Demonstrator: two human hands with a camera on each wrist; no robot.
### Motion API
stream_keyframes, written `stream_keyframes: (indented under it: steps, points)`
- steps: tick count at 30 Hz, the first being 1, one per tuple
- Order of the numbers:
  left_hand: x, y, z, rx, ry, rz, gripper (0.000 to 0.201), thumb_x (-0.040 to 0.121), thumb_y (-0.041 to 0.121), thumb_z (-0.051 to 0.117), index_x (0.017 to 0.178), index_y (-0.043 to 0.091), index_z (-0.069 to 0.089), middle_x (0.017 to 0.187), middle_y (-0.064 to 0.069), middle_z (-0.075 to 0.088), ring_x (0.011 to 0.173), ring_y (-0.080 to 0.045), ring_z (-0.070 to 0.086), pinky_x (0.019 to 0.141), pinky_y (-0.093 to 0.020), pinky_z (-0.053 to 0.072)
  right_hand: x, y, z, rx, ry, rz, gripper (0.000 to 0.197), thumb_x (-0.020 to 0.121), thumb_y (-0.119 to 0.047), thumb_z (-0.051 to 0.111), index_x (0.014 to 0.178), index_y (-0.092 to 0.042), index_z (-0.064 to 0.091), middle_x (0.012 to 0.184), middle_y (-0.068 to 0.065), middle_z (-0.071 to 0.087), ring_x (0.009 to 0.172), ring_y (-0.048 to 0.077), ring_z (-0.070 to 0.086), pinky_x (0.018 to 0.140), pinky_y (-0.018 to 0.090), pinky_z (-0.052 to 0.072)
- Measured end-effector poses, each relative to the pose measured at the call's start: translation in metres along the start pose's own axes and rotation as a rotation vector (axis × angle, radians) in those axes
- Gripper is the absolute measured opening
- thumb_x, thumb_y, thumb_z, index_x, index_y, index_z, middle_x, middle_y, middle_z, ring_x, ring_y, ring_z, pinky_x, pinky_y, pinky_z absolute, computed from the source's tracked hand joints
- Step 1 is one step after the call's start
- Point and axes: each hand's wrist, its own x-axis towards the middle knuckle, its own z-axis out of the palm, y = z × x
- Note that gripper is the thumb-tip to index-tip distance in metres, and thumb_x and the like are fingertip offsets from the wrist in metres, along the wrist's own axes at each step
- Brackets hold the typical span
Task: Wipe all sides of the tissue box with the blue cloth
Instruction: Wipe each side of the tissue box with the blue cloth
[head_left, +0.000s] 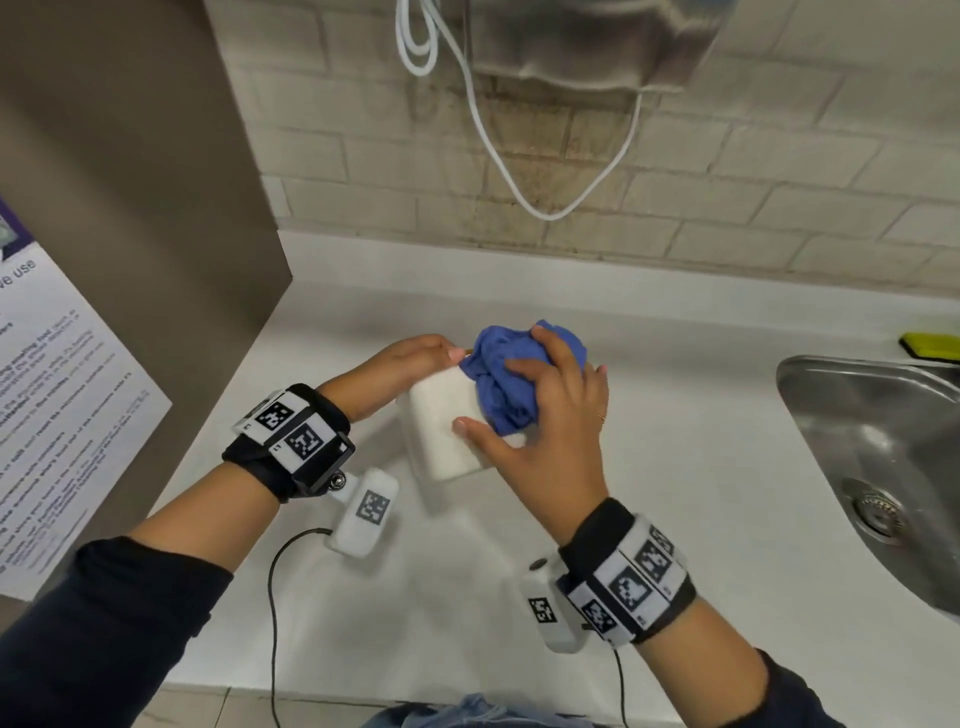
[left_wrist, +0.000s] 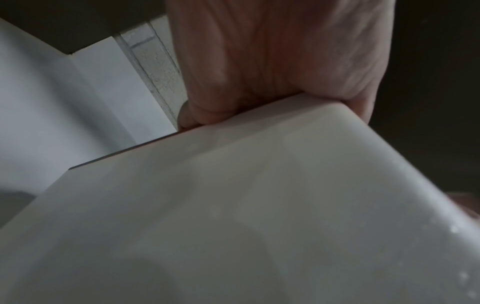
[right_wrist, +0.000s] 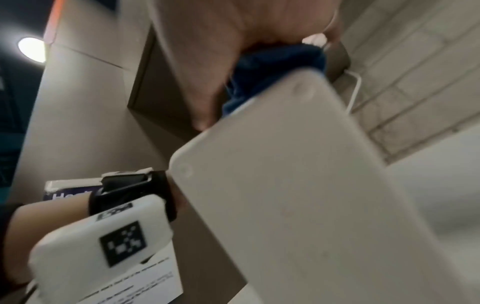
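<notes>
A white tissue box (head_left: 441, 426) is held tilted above the white counter, and it fills the left wrist view (left_wrist: 259, 205) and the right wrist view (right_wrist: 298, 185). My left hand (head_left: 415, 356) grips its far left end, fingers curled over the edge (left_wrist: 202, 115). My right hand (head_left: 540, 410) holds a bunched blue cloth (head_left: 504, 374) against the box's upper right side, its thumb lying on the box face. In the right wrist view the cloth (right_wrist: 272, 67) shows dark blue between palm and box.
A steel sink (head_left: 883, 467) is set in the counter (head_left: 675, 493) at the right, with a yellow sponge (head_left: 930, 345) behind it. A brown cabinet panel (head_left: 130, 208) with a printed notice stands at the left. A white cable (head_left: 519, 192) hangs on the tiled wall.
</notes>
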Motion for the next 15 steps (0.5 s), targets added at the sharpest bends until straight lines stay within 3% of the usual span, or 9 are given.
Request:
stream_keyframes:
  steps: [2,5,8,10,11,13,15]
  points:
    - [0.0,0.001,0.0,-0.016,0.006,0.004,0.038,0.068,0.052,0.056,0.084,0.018,0.06,0.079,0.004,0.062,0.072,-0.007,0.057,0.063,-0.014,0.045,0.0,-0.008,0.015,-0.084,-0.001,-0.05,0.051,0.087,-0.039,0.06,0.133,-0.024,0.043,0.144,0.003,0.037,0.132,0.033,0.036,0.11,0.06,0.014]
    - [-0.001,-0.001,0.0,-0.033,-0.023,0.036,0.046,0.071,0.045,0.054,0.092,0.004,0.059,0.089,-0.006,0.059,0.084,-0.013,0.055,0.077,-0.022,0.044,-0.007,-0.011,0.032,-0.071,-0.012,-0.217,0.033,0.094,-0.018,0.048,0.127,-0.016,0.051,0.136,0.01,0.049,0.124,0.045,0.044,0.115,0.047,0.014]
    - [-0.001,-0.001,-0.001,-0.022,-0.025,0.054,0.049,0.071,0.047,0.054,0.086,0.0,0.059,0.081,-0.002,0.06,0.079,-0.01,0.054,0.075,-0.018,0.043,-0.02,0.0,0.024,-0.047,-0.065,-0.449,0.033,0.091,-0.006,0.049,0.122,-0.016,0.05,0.132,0.005,0.046,0.116,0.042,0.05,0.112,0.037,0.018]
    - [0.0,0.0,-0.002,0.011,-0.042,0.048,0.06,0.072,0.049,0.055,0.097,-0.005,0.058,0.091,-0.008,0.059,0.086,-0.014,0.054,0.08,-0.021,0.043,-0.032,0.013,0.016,-0.07,-0.177,-0.655,0.038,0.089,0.002,0.049,0.122,-0.016,0.049,0.131,0.001,0.041,0.112,0.037,0.049,0.105,0.036,0.026]
    - [0.0,0.001,-0.001,0.044,-0.055,0.042,0.06,0.07,0.051,0.056,0.098,-0.002,0.06,0.093,-0.007,0.061,0.088,-0.013,0.056,0.082,-0.022,0.043,-0.038,0.02,0.011,-0.085,-0.253,-0.695,0.039,0.091,0.002,0.048,0.124,-0.018,0.048,0.132,-0.002,0.04,0.114,0.033,0.047,0.104,0.036,0.031]
    - [0.001,0.004,0.002,0.121,-0.083,0.045,0.047,0.065,0.053,0.058,0.091,0.014,0.063,0.088,0.002,0.063,0.081,-0.001,0.058,0.078,-0.014,0.044,-0.049,0.038,-0.001,-0.107,-0.391,-0.574,0.041,0.093,-0.007,0.049,0.129,-0.028,0.041,0.137,-0.008,0.036,0.126,0.019,0.039,0.108,0.038,0.035]
    - [0.001,0.006,0.005,0.205,-0.108,0.054,0.038,0.061,0.053,0.06,0.085,0.023,0.062,0.085,0.007,0.062,0.072,0.006,0.057,0.068,-0.007,0.043,-0.054,0.059,-0.017,-0.213,-0.31,-0.402,0.041,0.092,-0.016,0.047,0.126,-0.037,0.039,0.137,-0.009,0.035,0.128,0.015,0.037,0.104,0.037,0.032]
